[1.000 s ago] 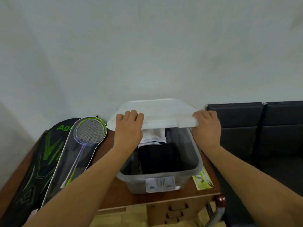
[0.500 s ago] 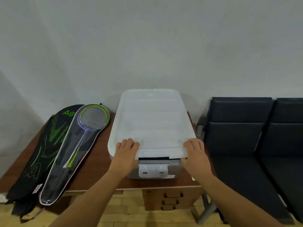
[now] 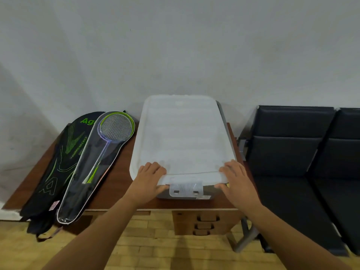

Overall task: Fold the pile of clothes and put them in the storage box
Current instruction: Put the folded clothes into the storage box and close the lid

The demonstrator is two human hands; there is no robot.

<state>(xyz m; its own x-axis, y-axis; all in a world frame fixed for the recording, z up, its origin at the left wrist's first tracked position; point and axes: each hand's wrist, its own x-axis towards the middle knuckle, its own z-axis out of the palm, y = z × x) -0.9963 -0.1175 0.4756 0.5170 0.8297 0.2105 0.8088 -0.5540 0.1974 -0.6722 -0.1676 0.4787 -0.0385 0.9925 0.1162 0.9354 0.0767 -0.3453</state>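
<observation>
The desk [image 3: 116,191] carries the storage box [image 3: 227,131] at its right end, long axis running straight away from you. The lid [image 3: 183,137] lies flat over the box, so the clothes are hidden; whether all are inside cannot be confirmed. Your left hand [image 3: 149,178] grasps the lid's near left corner and your right hand [image 3: 234,178] the near right corner, fingers on top, thumb at the front lip. The latch [image 3: 186,189] sits on the near end wall midway between your thumbs, equally close to either hand. Judgement: packing appears finished; the next move is to press down and snap that latch.
</observation>
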